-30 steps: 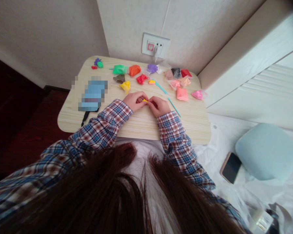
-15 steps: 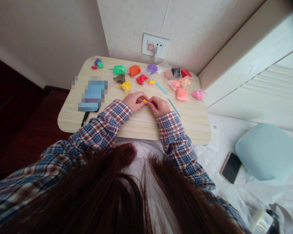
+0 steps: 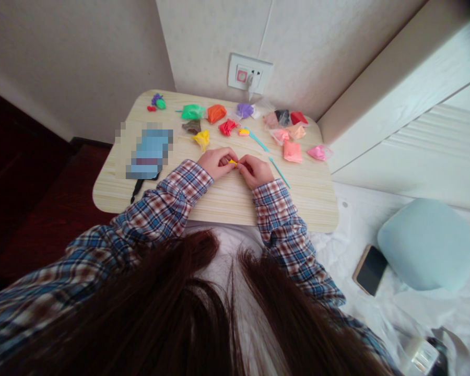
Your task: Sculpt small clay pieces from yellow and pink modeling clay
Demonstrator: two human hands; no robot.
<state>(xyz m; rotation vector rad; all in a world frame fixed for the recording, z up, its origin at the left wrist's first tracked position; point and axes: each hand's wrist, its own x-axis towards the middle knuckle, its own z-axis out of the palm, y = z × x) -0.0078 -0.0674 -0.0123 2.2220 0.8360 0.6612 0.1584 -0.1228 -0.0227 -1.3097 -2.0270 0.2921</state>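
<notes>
A small piece of yellow modelling clay (image 3: 232, 162) sits between the fingertips of both hands, just above the table. My left hand (image 3: 218, 163) is closed on it from the left, and my right hand (image 3: 254, 171) pinches it from the right. Beyond the left hand lies a bag of yellow clay (image 3: 201, 139). Past the fingers is a small yellow and pink clay piece (image 3: 244, 132), beside a blue modelling tool (image 3: 258, 141). A thin teal modelling tool (image 3: 279, 173) rests to the right of my right hand.
Several bags of coloured clay, such as the green bag (image 3: 192, 112) and pink bag (image 3: 292, 151), line the back of the wooden table (image 3: 227, 206). Small clay shapes (image 3: 160, 104) lie at the far left. A blurred-out screen (image 3: 151, 154) stands left; a phone (image 3: 370, 270) lies right.
Almost nothing differs. Both hands stay in the same place, with the yellow clay still between their fingertips.
</notes>
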